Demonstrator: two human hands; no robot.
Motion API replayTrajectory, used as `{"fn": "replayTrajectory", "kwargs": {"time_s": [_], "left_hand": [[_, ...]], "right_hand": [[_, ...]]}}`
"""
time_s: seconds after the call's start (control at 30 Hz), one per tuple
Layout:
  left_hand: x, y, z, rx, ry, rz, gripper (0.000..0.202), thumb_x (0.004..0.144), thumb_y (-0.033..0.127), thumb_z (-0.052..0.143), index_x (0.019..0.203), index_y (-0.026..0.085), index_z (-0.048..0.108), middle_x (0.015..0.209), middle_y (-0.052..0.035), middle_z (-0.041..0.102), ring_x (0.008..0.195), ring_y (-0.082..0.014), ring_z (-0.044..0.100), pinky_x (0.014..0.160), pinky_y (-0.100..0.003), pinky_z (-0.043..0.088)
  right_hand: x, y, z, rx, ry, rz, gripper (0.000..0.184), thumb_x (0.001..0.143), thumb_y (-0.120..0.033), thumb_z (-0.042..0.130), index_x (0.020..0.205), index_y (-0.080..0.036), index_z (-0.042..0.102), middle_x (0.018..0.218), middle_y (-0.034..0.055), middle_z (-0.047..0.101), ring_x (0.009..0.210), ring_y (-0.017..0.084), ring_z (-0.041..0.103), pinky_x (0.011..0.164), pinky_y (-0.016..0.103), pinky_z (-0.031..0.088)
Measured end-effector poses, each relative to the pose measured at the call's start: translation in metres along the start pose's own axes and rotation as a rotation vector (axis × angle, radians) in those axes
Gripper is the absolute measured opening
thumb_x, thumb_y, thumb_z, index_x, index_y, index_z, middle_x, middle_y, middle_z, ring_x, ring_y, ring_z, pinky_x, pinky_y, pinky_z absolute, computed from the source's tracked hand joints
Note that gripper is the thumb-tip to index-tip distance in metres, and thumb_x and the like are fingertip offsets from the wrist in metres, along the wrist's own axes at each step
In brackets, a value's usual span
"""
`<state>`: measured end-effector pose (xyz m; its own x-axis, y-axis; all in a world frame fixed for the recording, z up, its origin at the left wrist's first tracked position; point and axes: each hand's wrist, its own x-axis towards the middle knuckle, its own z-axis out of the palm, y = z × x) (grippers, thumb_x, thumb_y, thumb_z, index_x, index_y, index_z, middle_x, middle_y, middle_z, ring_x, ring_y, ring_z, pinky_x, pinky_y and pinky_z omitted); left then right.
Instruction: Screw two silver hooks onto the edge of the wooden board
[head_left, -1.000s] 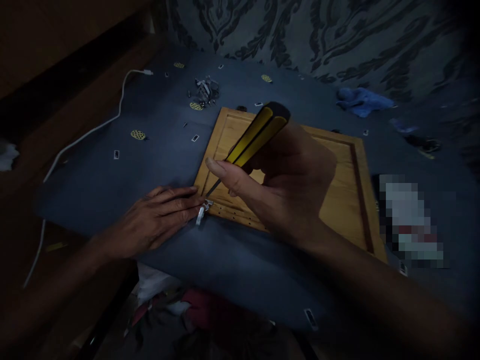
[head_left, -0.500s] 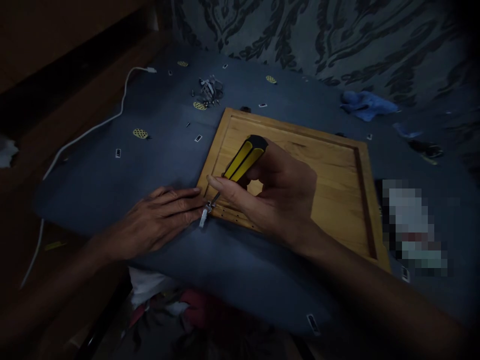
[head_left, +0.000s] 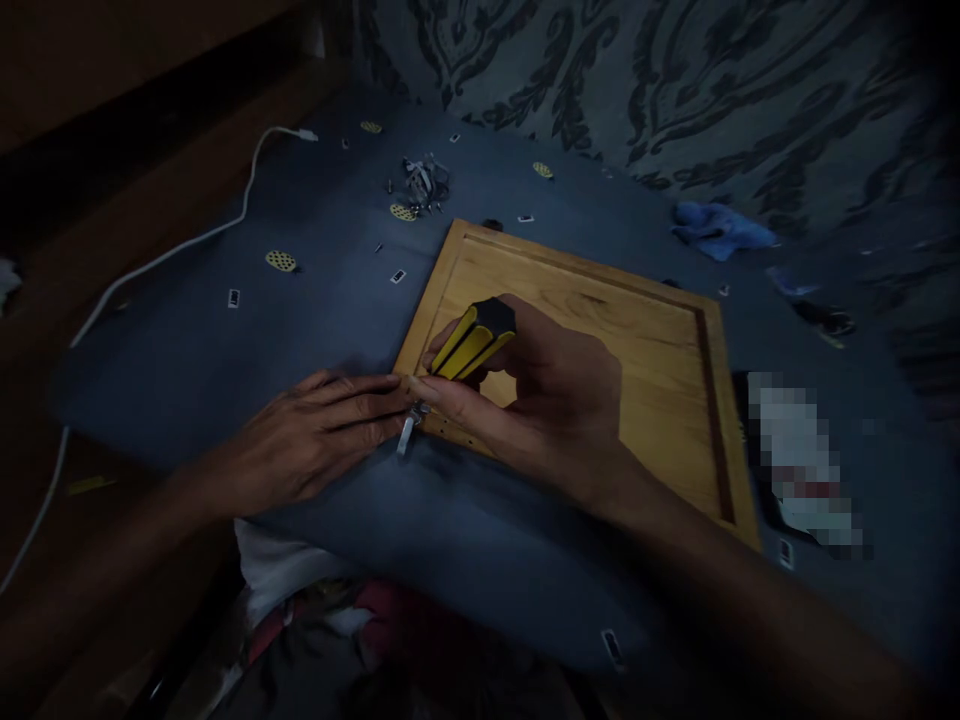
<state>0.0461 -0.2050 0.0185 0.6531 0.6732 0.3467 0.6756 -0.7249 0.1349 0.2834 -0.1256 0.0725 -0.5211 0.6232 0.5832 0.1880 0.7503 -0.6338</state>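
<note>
A wooden panel [head_left: 600, 330] with a raised frame lies flat on the dark blue patterned cloth. At its near left corner sits a small metal hinge [head_left: 407, 432], one arm sticking out past the edge. My right hand [head_left: 555, 390] is closed around a yellow and black screwdriver [head_left: 474, 345], tilted over the hinge; its tip is hidden behind my thumb. Stretched flat, the fingers of my left hand [head_left: 330, 425] rest against the panel's left corner beside the hinge. Several small dark holes run along the panel's near edge.
Beyond the panel lies a pile of metal hardware [head_left: 426, 182] with loose screws. A white cable [head_left: 172, 245] curves along the left. Blue crumpled plastic [head_left: 724, 230] lies at the back right, with a blurred-out item [head_left: 799, 450] right of the panel. A patterned wall [head_left: 600, 80] rises behind.
The screwdriver has become more upright, its handle shifting slightly left and down with my right hand. My left hand stays at the corner. The whole view has shifted a little.
</note>
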Motion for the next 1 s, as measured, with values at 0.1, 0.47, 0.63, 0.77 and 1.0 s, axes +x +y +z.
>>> {"fn": "replayTrajectory", "kwargs": {"time_s": [0.1,0.47,0.63,0.77,1.0], "left_hand": [[-0.001,0.0,0.001,0.003,-0.007,0.0,0.039,0.114,0.023,0.038,0.149,0.024,0.055,0.144,-0.0066,0.07,0.143,-0.0205,0.058,0.118,-0.038,0.042],[0.002,0.002,-0.005,-0.019,-0.037,-0.007,0.036,0.113,0.021,0.04,0.145,0.021,0.058,0.147,-0.0061,0.068,0.142,-0.0239,0.059,0.113,-0.04,0.047],[0.003,0.002,-0.005,0.014,-0.001,0.033,0.038,0.113,0.018,0.039,0.147,0.018,0.055,0.141,-0.0087,0.071,0.14,-0.0235,0.061,0.111,-0.04,0.048],[0.003,0.001,-0.006,-0.001,-0.026,0.041,0.039,0.111,0.017,0.04,0.148,0.017,0.053,0.143,-0.0088,0.07,0.142,-0.0244,0.059,0.111,-0.04,0.048],[0.001,0.002,-0.007,-0.051,-0.09,-0.004,0.039,0.111,0.014,0.041,0.148,0.02,0.053,0.152,-0.0045,0.063,0.148,-0.0234,0.053,0.117,-0.038,0.043]], "right_hand": [[0.002,0.0,-0.004,0.051,-0.032,0.035,0.021,0.091,-0.03,0.082,0.085,-0.022,0.063,0.08,-0.0015,0.073,0.067,0.013,0.068,0.061,0.026,0.058],[0.011,0.001,-0.018,0.281,-0.205,0.149,0.018,0.094,-0.036,0.079,0.088,-0.021,0.072,0.082,-0.0018,0.073,0.075,0.014,0.072,0.066,0.025,0.061],[0.005,0.002,-0.005,0.039,-0.078,0.064,0.029,0.089,-0.033,0.084,0.074,-0.023,0.061,0.068,-0.0044,0.064,0.058,0.012,0.06,0.051,0.026,0.05],[0.003,0.001,0.004,-0.003,0.142,0.054,0.035,0.089,-0.034,0.083,0.072,-0.025,0.054,0.062,-0.0052,0.058,0.053,0.013,0.056,0.049,0.03,0.047],[0.007,0.0,0.002,0.124,0.246,0.11,0.032,0.087,-0.038,0.086,0.077,-0.026,0.059,0.065,-0.0058,0.061,0.053,0.013,0.061,0.049,0.03,0.051]]}}
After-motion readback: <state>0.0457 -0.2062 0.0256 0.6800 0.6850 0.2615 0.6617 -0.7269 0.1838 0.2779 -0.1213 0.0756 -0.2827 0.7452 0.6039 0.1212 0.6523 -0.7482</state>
